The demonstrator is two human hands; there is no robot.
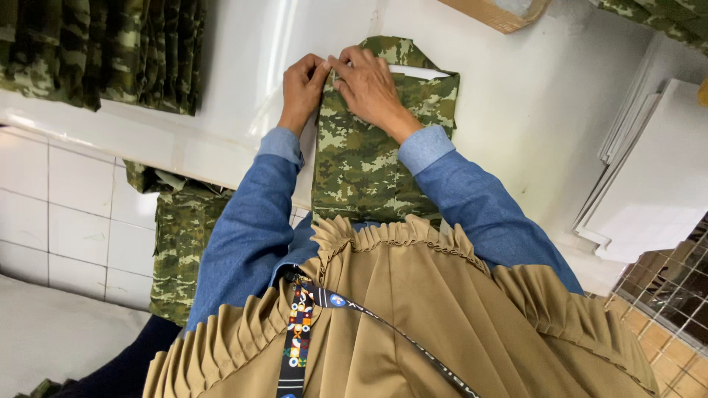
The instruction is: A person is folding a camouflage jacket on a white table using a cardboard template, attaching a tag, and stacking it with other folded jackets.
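A folded green camouflage shirt (361,166) lies on the white table (531,110) in front of me, with a white card showing at its collar end (417,71). My left hand (302,88) pinches the shirt's left edge near the collar. My right hand (369,85) lies flat on the upper part of the shirt, its fingertips meeting the left hand's. Both arms wear blue denim sleeves.
A stack of folded camouflage garments (110,51) sits at the far left of the table. More camouflage cloth (181,236) hangs below the table edge. White card sheets (649,177) lie at the right, a cardboard box corner (501,11) at the top, a wire grid (667,284) lower right.
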